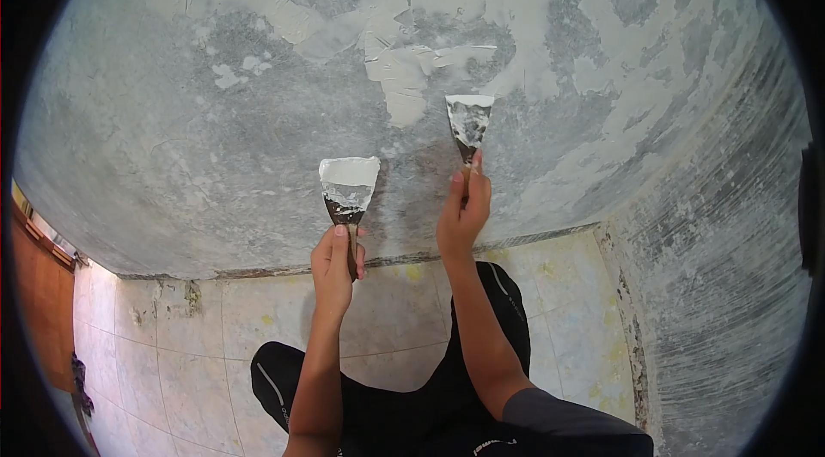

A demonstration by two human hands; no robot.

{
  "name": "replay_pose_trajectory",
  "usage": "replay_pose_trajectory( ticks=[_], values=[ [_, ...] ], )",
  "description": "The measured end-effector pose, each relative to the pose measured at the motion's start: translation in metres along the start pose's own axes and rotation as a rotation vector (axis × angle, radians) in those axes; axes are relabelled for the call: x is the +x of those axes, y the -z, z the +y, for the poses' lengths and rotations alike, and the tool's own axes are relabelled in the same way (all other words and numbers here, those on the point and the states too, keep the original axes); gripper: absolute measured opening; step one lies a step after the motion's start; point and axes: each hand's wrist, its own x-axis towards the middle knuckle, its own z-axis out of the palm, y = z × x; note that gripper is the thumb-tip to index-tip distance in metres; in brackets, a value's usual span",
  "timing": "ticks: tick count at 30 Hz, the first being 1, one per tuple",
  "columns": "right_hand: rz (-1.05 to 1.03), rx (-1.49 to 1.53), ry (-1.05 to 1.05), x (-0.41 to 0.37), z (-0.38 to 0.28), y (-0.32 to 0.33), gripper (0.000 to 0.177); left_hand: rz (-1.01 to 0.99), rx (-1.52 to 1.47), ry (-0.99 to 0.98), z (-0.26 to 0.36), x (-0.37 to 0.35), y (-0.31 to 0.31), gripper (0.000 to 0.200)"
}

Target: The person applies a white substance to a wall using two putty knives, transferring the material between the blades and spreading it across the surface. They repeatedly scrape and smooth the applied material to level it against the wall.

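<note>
My left hand (335, 264) grips the handle of a putty knife (348, 186) whose blade is loaded with white filler. My right hand (462, 210) holds a second putty knife (468, 120) higher up, its filler-smeared blade raised against the grey wall (172, 131). Just above and left of that blade lies a fresh patch of white filler (404, 75) on the wall. The two blades are apart, the left one lower and nearer the floor line.
The wall is rough grey cement with several pale filled patches. A tiled floor (189, 345) lies below, stained along the wall base. My dark-trousered legs (412, 397) are folded under me. A side wall (722, 285) closes the corner at right; a wooden door frame (39, 311) stands at far left.
</note>
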Motion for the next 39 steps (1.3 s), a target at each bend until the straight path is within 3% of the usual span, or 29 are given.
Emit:
replay_pose_trajectory(
  ticks=[5,8,12,15,17,18,20,23,27,30,32,33,39],
  values=[
    [0.061,-0.039,0.109,0.053,-0.026,0.007,0.047,-0.001,-0.005,-0.003,0.002,-0.001,0.000,0.051],
    [-0.002,-0.084,0.086,0.065,-0.001,0.009,0.048,-0.011,0.003,-0.019,0.002,-0.002,0.000,0.052],
    [-0.062,-0.073,0.028,0.008,0.015,0.047,0.046,0.005,-0.007,-0.008,0.006,-0.001,0.001,0.052],
    [-0.034,0.098,-0.073,-0.010,0.005,0.063,0.041,-0.002,-0.010,0.005,0.007,-0.002,-0.001,0.052],
    [-0.210,0.574,-0.548,-0.002,-0.012,0.077,0.035,-0.003,-0.007,0.016,0.008,-0.001,-0.003,0.052],
    [-0.208,0.575,-0.548,0.008,-0.020,0.077,0.035,-0.004,-0.007,0.023,0.008,-0.001,-0.004,0.052],
    [-0.327,1.148,-0.733,0.034,-0.026,0.068,0.033,-0.009,-0.006,0.036,0.008,-0.002,-0.007,0.052],
    [-0.252,1.078,-0.679,0.057,-0.014,0.038,0.038,-0.017,-0.030,0.066,0.009,-0.003,-0.010,0.050],
    [-0.303,1.112,-0.615,0.081,0.002,0.023,0.039,-0.029,-0.008,0.063,0.009,-0.005,-0.010,0.050],
    [-0.281,0.988,-0.661,0.074,0.003,0.019,0.039,-0.031,0.012,0.048,-0.001,-0.002,-0.008,0.051],
    [-0.260,0.773,-0.876,0.049,0.009,0.023,0.039,-0.033,0.031,0.035,-0.003,0.000,-0.005,0.053],
    [-0.257,0.772,-0.876,0.039,0.015,0.026,0.039,-0.028,0.034,0.045,-0.003,0.000,-0.005,0.053],
    [-0.205,0.900,-0.660,0.065,-0.007,0.020,0.044,-0.010,0.040,0.049,-0.006,0.002,-0.001,0.053]
  ],
)
